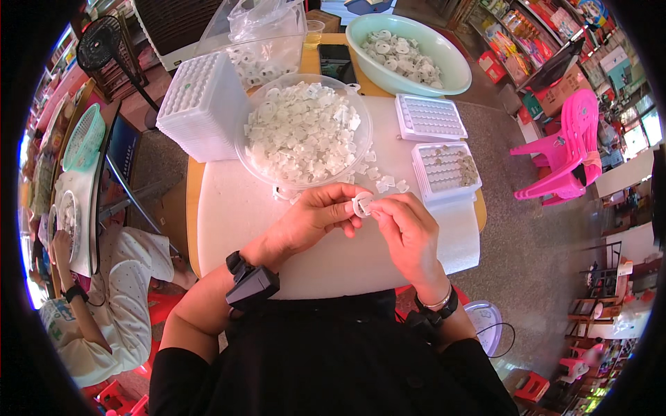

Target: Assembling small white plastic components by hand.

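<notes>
Over the near part of the white table mat, my left hand (320, 216) pinches a small white ring-shaped plastic part (361, 204) between thumb and fingers. My right hand (408, 232) meets it from the right, thumb and forefinger pressed together at the ring's edge; what they grip is too small to make out. Just beyond my hands stands a round clear bowl (241, 141) heaped with small white plastic pieces (302, 132). Several loose white pieces (383, 183) lie on the mat to the bowl's right.
Stacked white dimpled trays (201, 104) stand left of the bowl. Two smaller tray stacks, one far (431, 118) and one near (446, 172), sit at right. Behind are a clear bin (295, 52), a phone (336, 64) and a pale green basin (451, 73). Another person (114, 298) sits left.
</notes>
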Motion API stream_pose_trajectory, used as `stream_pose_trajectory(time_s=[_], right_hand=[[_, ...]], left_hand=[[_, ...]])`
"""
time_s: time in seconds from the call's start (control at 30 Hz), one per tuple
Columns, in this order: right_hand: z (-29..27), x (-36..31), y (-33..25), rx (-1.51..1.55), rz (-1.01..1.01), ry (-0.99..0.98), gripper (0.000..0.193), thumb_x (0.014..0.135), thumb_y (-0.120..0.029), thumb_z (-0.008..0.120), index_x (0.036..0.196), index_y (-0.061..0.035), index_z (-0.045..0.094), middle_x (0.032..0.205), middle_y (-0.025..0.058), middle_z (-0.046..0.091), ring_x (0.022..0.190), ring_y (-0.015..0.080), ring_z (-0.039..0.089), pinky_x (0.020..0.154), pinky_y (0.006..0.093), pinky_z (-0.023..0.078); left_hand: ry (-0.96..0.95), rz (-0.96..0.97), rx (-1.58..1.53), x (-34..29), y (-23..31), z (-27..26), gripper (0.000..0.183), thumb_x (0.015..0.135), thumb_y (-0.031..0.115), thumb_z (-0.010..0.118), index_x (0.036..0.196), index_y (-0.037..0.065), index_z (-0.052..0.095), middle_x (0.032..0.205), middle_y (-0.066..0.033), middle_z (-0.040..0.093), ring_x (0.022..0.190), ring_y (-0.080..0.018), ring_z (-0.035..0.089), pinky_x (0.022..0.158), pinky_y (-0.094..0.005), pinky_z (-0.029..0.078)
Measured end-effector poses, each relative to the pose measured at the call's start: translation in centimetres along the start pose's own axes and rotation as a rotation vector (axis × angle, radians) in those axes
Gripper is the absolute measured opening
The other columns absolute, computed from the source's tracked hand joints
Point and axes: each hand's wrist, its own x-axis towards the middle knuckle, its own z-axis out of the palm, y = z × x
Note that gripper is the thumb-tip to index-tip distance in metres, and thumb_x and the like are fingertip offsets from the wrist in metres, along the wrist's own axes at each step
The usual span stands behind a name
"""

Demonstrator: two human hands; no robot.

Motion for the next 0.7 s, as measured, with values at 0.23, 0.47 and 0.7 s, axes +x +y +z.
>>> stream_pose_trajectory(time_s=[0.23,0.47,0.7], right_hand=[[0.16,-0.31,0.13,0.058,0.061,0.019,0.015,0.083,0.006,0.061,0.095,-0.0015,0.063,0.085,0.0100,0.061,0.073,0.0232,0.061,0.061,0.0319,0.048],[0.26,-0.31,0.18,0.116,0.070,0.052,0.015,0.084,0.006,0.060,0.096,-0.0020,0.063,0.084,0.0103,0.061,0.073,0.0211,0.062,0.061,0.0298,0.049],[0.36,-0.19,0.06,0.118,0.079,0.044,0.015,0.084,0.006,0.060,0.097,-0.0017,0.063,0.085,0.0111,0.061,0.074,0.0212,0.063,0.061,0.0302,0.049]], left_hand=[[0.007,0.031,0.082,0.06,-0.14,0.12,0.029,0.094,0.013,0.056,0.121,0.002,0.057,0.101,-0.0049,0.063,0.084,-0.0120,0.059,0.074,-0.0261,0.050],[0.013,0.027,-0.029,0.04,-0.30,0.23,0.028,0.094,0.012,0.056,0.120,0.002,0.058,0.102,-0.0051,0.063,0.085,-0.0122,0.060,0.075,-0.0265,0.051],[0.010,0.026,-0.141,-0.07,-0.25,0.08,0.029,0.094,0.012,0.056,0.121,0.002,0.056,0.103,-0.0057,0.063,0.086,-0.0129,0.060,0.075,-0.0269,0.051]])
